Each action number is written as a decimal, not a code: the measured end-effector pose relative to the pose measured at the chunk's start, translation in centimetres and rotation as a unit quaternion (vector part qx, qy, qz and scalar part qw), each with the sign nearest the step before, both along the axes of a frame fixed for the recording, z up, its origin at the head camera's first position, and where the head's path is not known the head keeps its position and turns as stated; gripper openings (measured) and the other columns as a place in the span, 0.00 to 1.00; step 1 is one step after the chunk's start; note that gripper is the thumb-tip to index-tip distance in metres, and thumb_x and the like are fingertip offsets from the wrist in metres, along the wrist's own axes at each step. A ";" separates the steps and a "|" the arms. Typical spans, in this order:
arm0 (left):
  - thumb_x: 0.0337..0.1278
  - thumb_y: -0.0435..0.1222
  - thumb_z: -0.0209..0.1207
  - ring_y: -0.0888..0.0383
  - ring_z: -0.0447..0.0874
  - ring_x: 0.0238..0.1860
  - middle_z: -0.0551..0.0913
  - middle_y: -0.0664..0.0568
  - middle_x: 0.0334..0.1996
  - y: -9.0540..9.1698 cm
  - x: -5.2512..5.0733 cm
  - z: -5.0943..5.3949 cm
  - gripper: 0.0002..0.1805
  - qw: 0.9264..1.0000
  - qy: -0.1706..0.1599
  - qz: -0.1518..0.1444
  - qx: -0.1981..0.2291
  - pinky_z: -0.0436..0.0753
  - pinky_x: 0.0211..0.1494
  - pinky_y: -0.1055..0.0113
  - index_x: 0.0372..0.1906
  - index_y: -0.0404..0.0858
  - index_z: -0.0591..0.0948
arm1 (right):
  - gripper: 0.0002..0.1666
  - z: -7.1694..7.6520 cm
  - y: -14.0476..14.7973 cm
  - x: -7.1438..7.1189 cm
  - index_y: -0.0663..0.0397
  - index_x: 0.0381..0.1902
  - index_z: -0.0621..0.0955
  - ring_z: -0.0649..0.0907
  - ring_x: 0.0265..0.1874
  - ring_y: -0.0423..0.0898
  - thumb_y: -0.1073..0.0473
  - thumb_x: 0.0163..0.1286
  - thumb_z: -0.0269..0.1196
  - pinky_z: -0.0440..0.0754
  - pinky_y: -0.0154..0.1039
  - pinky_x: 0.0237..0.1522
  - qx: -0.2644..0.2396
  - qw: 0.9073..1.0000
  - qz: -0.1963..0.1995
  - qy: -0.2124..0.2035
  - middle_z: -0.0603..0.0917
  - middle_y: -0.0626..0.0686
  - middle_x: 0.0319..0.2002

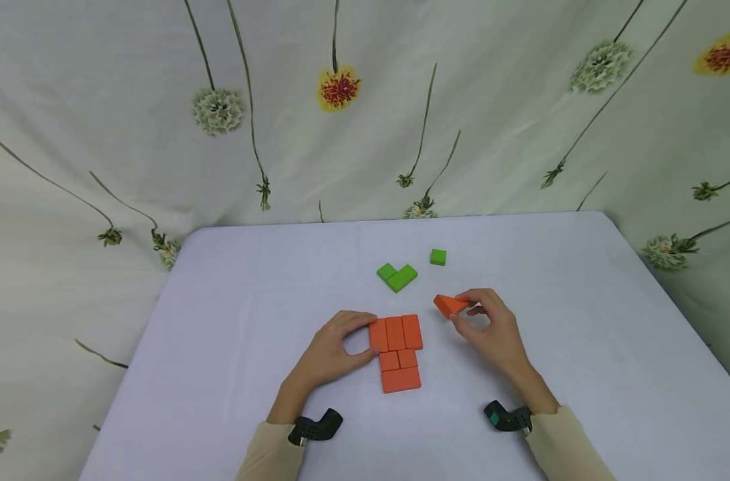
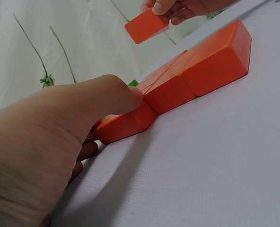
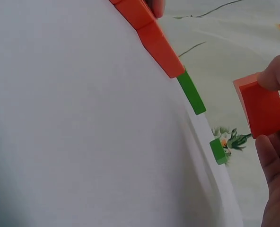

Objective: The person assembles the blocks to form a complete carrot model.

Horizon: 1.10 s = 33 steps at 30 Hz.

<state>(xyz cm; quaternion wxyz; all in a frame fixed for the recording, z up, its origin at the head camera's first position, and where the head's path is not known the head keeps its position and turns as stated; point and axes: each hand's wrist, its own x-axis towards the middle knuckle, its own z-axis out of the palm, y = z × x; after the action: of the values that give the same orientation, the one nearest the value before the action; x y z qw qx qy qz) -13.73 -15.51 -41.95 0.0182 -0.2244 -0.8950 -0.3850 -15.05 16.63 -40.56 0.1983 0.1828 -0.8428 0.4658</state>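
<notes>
Several flat orange blocks [image 1: 401, 379] lie pushed together on the table: three upright ones in a row, two small ones below, one wide one nearest me. My left hand [image 1: 325, 351] pinches the leftmost block of that row [image 1: 378, 335] between thumb [image 2: 130, 94] and fingers; the block stays on the table. Off to the right, my right hand [image 1: 491, 331] holds an orange triangular block [image 1: 450, 305] between thumb and fingertips. In the right wrist view this triangular block [image 3: 263, 111] is above the table, one flat side showing.
Beyond the orange group lie two green blocks touching in a V, a short one [image 1: 386, 271] and a longer one [image 1: 403, 278]. A small green block [image 1: 438, 257] sits farther back to the right. The white-covered table [image 1: 250, 287] ends at a flower-patterned cloth [image 1: 371, 153].
</notes>
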 end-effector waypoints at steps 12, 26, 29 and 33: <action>0.55 0.43 0.74 0.56 0.78 0.65 0.83 0.56 0.61 0.0 -0.1 -0.1 0.29 1.000 0.002 0.000 -0.005 0.78 0.70 0.53 0.63 0.46 0.83 | 0.25 0.3 -1.6 2.1 0.49 0.49 0.82 0.82 0.39 0.43 0.72 0.55 0.75 0.84 0.33 0.44 0.007 0.989 0.146 0.000 0.84 0.45 0.45; 0.55 0.42 0.74 0.56 0.78 0.65 0.84 0.56 0.60 0.0 0.0 -0.1 0.28 1.000 0.008 -0.002 -0.001 0.78 0.70 0.52 0.63 0.46 0.83 | 0.24 -0.9 -3.7 4.2 0.44 0.49 0.81 0.80 0.38 0.40 0.67 0.57 0.77 0.82 0.33 0.38 -0.006 0.963 0.268 -0.032 0.83 0.44 0.43; 0.55 0.42 0.74 0.56 0.78 0.65 0.83 0.56 0.60 0.0 0.1 0.0 0.28 1.000 0.005 -0.001 -0.002 0.78 0.70 0.52 0.63 0.46 0.83 | 0.24 -1.1 -3.8 4.3 0.42 0.47 0.81 0.79 0.37 0.40 0.66 0.57 0.77 0.81 0.32 0.36 -0.002 0.956 0.290 -0.034 0.82 0.43 0.42; 0.55 0.43 0.74 0.56 0.78 0.65 0.83 0.55 0.60 0.0 0.1 0.1 0.28 1.000 0.003 0.000 -0.003 0.79 0.70 0.52 0.63 0.46 0.83 | 0.25 -1.4 -3.9 4.5 0.41 0.47 0.81 0.78 0.36 0.40 0.66 0.56 0.77 0.79 0.30 0.35 0.005 0.948 0.317 -0.041 0.81 0.42 0.41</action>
<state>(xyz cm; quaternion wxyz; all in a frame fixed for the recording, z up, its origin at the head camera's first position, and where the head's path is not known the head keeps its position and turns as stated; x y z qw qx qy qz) -13.61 -15.48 -41.85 0.0206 -0.2253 -0.8961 -0.3819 -10.59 12.69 -41.96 0.0051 0.4226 -0.7509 0.5074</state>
